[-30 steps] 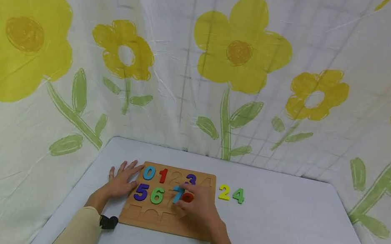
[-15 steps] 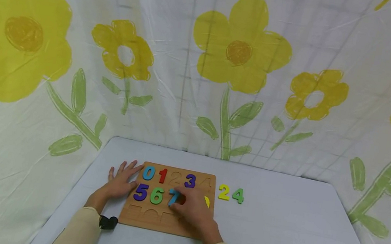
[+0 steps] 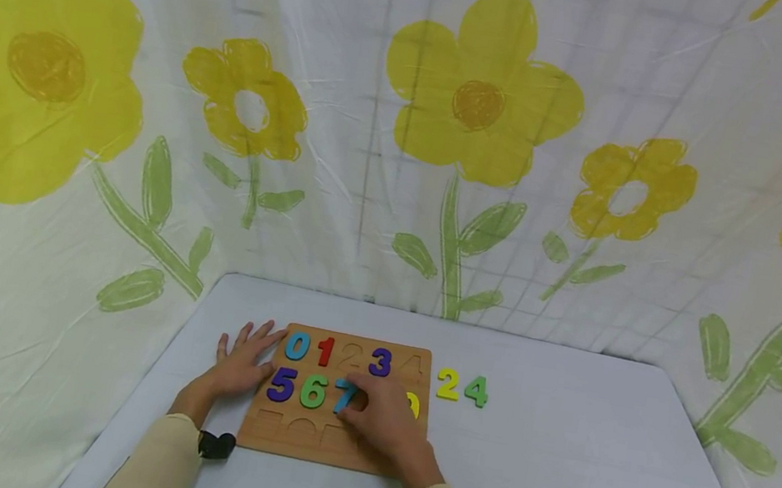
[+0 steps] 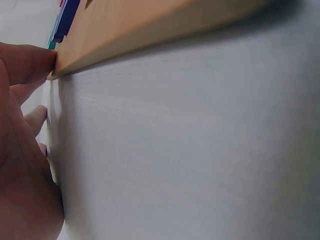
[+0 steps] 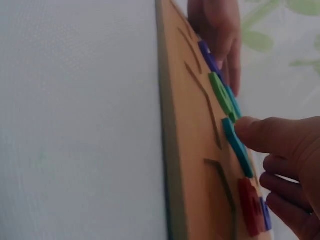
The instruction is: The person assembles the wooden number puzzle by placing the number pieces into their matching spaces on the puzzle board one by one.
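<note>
A wooden number puzzle board (image 3: 289,441) lies on the table. My right hand (image 3: 389,422) pinches the blue number 7 (image 3: 342,394) between thumb and forefinger at its spot beside the green 6 (image 3: 313,391). In the right wrist view, the thumb (image 5: 257,134) is on the 7's edge, and a red number piece (image 5: 251,207) lies beside it; the hand hides that piece in the head view. With fingers spread, my left hand (image 3: 239,366) rests at the board's left edge, its thumb (image 4: 32,64) touching the corner area near the purple 5 (image 3: 281,385).
On the white table (image 3: 557,454), right of the board, lie a yellow 2 (image 3: 448,384) and a green 4 (image 3: 477,391). The board also carries a blue 0 (image 3: 297,346), red 1 (image 3: 325,351), purple 3 (image 3: 380,362) and yellow 9 (image 3: 414,404). A flowered curtain (image 3: 320,208) hangs behind.
My right hand has moved slightly left and down with the 7, which now sits in line beside the 6. The yellow 9 has come into sight. The left hand stays still.
</note>
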The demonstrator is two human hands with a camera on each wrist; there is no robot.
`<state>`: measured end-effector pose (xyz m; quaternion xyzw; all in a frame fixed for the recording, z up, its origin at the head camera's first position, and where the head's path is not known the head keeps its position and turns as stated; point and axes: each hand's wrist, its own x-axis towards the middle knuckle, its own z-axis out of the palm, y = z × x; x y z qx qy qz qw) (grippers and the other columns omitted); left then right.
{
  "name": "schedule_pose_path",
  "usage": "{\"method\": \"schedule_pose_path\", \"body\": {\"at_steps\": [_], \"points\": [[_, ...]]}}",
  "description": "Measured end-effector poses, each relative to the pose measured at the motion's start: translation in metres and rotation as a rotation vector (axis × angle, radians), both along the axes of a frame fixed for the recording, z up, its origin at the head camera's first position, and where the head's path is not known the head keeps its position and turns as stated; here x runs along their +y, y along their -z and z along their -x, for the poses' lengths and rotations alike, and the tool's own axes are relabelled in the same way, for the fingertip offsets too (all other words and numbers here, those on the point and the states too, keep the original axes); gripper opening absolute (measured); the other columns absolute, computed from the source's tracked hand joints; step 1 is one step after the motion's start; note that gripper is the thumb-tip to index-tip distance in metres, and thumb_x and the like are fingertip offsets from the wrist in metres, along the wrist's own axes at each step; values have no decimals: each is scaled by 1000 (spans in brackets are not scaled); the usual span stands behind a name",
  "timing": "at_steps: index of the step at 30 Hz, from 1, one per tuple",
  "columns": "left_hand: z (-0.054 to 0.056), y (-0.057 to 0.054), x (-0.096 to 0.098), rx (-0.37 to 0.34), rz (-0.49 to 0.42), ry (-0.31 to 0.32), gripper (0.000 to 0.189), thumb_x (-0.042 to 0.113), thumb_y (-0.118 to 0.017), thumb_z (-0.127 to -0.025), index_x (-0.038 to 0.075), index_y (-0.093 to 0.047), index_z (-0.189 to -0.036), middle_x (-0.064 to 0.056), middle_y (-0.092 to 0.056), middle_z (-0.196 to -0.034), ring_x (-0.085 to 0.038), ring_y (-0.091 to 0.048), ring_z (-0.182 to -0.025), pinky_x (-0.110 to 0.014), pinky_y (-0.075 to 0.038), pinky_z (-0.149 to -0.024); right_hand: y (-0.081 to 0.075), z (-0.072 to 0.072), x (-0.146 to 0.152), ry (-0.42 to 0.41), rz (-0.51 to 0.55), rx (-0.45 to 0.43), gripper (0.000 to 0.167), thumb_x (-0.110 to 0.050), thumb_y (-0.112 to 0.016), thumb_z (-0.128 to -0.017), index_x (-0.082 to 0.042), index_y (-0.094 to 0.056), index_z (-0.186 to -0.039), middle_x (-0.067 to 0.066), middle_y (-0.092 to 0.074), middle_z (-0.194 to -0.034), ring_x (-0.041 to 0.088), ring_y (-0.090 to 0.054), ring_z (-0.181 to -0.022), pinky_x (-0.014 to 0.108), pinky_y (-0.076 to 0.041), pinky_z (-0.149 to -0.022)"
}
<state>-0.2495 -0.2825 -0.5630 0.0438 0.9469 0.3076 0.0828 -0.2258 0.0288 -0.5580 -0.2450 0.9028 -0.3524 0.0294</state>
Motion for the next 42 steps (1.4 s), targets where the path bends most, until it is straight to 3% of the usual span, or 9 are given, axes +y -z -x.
{"method": "schedule_pose_path", "body": {"at_steps": [2,6,8,11,13,16,17,28,42], "points": [[0,-1,0,0,1,2,68,14,-60,-105,11,-40,-170,-26,-17,-181,-58,4,-166,-80,19,-123,-2,0,5,6,18,-19,53,-28,-89,-93,-18,-74,-143,-6,-78,-117,10,-61,-94,22,-55,-78],[0,-2,0,1,2,3,68,14,-59,-105,11,-40,-170,-27,-17,-181,-58,3,-166,-80,19,-124,-14,1,20,38,37,-63,58,-37,-88,-94,-21,-72,-147,-3,-77,-135,22,-68,-119,36,-62,-89],[0,-1,0,0,5,3,68,14,-59,-105,11,-40,-170,-27,-17,-181,-58,4,-166,-80,19,-123,-22,3,30,42,48,-57,58,-36,-89,-93,-19,-72,-147,2,-78,-135,30,-71,-114,43,-62,-83],[0,-2,-1,-2,6,1,68,14,-59,-105,11,-39,-170,-26,-17,-181,-58,4,-166,-79,19,-124,-34,6,49,36,83,-21,57,-34,-90,-92,-14,-74,-143,9,-82,-124,39,-73,-101,49,-60,-76],[0,-3,-1,4,2,1,68,14,-59,-104,11,-40,-170,-27,-17,-181,-58,4,-166,-80,19,-123,-40,9,64,31,115,17,56,-32,-92,-90,-12,-76,-140,11,-83,-123,42,-76,-101,52,-63,-82],[0,-3,-1,11,1,-3,68,14,-60,-104,11,-41,-169,-27,-18,-181,-59,3,-166,-80,18,-124,-46,14,86,39,135,57,56,-33,-93,-89,-14,-77,-139,7,-79,-136,37,-75,-126,58,-61,-104],[0,-3,-1,12,2,-4,68,14,-60,-104,11,-41,-169,-27,-18,-181,-59,3,-166,-80,18,-124,-47,15,94,42,141,57,56,-32,-93,-88,-15,-77,-139,6,-78,-137,35,-74,-128,59,-60,-106],[3,8,-2,4,10,7,69,15,-59,-104,13,-39,-170,-25,-17,-182,-58,4,-166,-80,19,-123,-39,26,173,65,150,37,57,-27,-94,-88,-17,-76,-141,3,-75,-144,30,-70,-136,55,-57,-112],[2,4,-1,1,16,1,68,15,-59,-105,12,-40,-170,-26,-18,-181,-58,3,-166,-79,19,-124,-21,34,242,67,174,-29,60,-29,-92,-89,-15,-73,-144,11,-73,-147,37,-67,-140,57,-52,-114]]}}
